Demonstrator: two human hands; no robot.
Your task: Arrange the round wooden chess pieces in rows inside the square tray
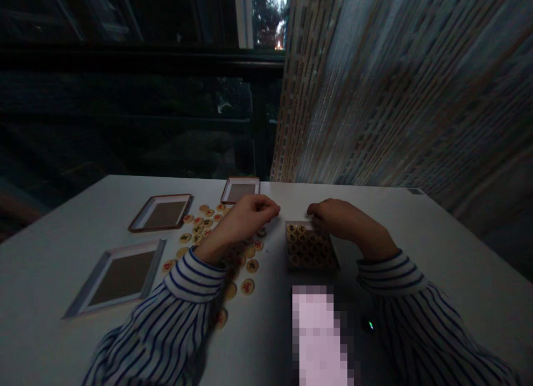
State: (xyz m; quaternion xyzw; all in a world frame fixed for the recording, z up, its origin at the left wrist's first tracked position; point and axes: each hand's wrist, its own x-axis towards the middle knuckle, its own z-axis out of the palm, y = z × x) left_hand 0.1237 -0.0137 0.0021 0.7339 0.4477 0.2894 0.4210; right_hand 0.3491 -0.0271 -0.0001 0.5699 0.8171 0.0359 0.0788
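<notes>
My left hand [246, 218] hovers over loose round Chinese chess pieces [247, 286], thumb and fingers pinched together. Whatever may be between those fingertips is too small or hidden to name. The pieces are wooden discs with red or black characters, scattered across the white table on the left. To the right, a small open box [300, 223] holds rows of pieces [308, 247] packed inside. My right hand [339, 220] is at its far right corner, fingers curled and closed. Its fingertips point left beyond the far rim, and what they hold cannot be made out.
Three shallow open trays stand on the white table [428, 252]: a brown-rimmed one [164, 215] at left, a pale one [125, 275] nearer me, and another [242, 190] at the back. A string curtain [358, 86] and a dark railing [145, 64] are behind the table.
</notes>
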